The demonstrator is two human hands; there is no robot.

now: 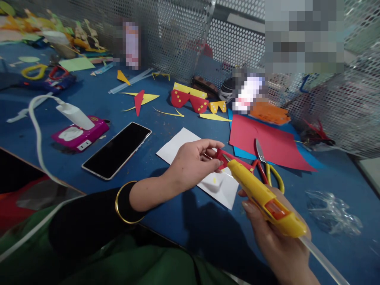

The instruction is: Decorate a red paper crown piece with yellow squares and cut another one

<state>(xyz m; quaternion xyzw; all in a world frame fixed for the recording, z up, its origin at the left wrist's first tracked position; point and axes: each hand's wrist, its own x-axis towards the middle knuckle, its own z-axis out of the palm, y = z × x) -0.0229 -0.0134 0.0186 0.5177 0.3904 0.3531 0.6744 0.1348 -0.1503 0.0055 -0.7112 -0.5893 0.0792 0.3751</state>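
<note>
My left hand [192, 163], with a gold bangle on the wrist, pinches a small red paper piece [240, 160] bearing a yellow square. In my right hand [276, 245] is a yellow hot glue gun [252, 188], a clear glue stick trailing from its back. The gun's metal nozzle points at the red piece, close to my left fingertips; I cannot tell whether it touches. Below lies a folded white sheet [181, 143] with a small white block [213, 181] on it. Scissors [261, 158] with red and yellow handles lie beyond the gun, blades parted.
Red paper glasses [190, 101] and small orange ones [217, 107] stand farther back. Red card [267, 138] on blue card lies at right, near crumpled clear plastic [334, 213]. A black-screened phone [117, 150] and a purple socket block [81, 134] with a white cable are at left.
</note>
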